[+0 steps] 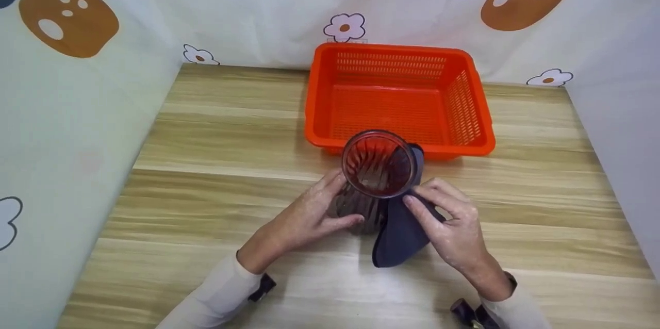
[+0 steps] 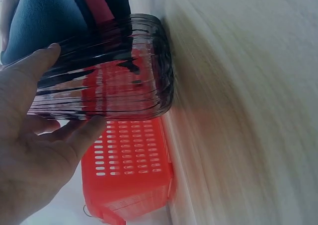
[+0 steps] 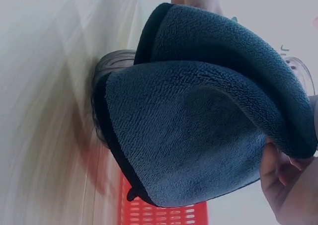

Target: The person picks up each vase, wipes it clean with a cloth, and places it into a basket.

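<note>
A dark ribbed glass tumbler point(image 1: 378, 170) stands upright on the wooden table point(image 1: 216, 164), just in front of the orange basket point(image 1: 397, 97). My left hand point(image 1: 314, 213) grips its left side, fingers curled round the wall; the left wrist view shows the glass point(image 2: 109, 71) against my fingers point(image 2: 74, 135). My right hand point(image 1: 448, 220) pinches a dark blue cloth point(image 1: 399, 228) and presses it to the tumbler's right side. In the right wrist view the cloth point(image 3: 198, 115) covers most of the glass point(image 3: 107, 66).
The orange slotted basket holds nothing and sits at the back centre of the table. Patterned fabric walls point(image 1: 77, 86) close in the left, back and right sides. Bare wood lies to the left of the hands.
</note>
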`<move>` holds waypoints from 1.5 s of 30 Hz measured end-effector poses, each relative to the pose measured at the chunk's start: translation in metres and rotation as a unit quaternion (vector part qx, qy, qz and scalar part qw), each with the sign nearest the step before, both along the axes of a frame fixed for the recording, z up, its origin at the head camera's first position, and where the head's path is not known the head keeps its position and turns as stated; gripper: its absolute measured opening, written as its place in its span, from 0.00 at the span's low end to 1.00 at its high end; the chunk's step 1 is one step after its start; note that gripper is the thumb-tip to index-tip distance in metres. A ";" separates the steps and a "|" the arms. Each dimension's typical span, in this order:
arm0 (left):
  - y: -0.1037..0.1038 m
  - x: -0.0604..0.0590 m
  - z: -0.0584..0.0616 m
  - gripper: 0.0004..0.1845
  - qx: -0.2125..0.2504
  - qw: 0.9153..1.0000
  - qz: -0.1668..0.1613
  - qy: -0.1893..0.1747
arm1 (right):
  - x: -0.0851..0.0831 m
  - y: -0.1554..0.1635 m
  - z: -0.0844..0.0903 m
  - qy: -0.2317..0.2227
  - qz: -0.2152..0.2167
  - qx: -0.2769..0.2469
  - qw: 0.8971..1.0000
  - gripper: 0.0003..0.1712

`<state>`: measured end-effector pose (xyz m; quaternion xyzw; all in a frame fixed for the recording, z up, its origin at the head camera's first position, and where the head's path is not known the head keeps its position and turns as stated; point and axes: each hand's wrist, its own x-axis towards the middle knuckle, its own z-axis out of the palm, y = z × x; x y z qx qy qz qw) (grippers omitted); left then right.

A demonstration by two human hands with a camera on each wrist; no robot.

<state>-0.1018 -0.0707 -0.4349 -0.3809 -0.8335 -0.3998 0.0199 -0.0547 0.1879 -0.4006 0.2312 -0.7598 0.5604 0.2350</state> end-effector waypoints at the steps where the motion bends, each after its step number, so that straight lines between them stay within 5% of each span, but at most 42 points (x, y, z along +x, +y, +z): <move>1: 0.000 0.000 0.000 0.44 0.000 1.000 0.000 0.000 | 0.000 0.000 0.001 -0.001 0.001 0.001 1.000 0.19; 15: 0.001 0.000 -0.002 0.45 0.006 0.999 0.032 0.009 | -0.003 -0.004 -0.003 -0.005 -0.001 0.004 1.000 0.19; 45: 0.002 -0.001 -0.005 0.46 0.029 0.999 0.031 0.023 | -0.001 -0.001 -0.023 -0.035 0.005 0.007 0.999 0.16</move>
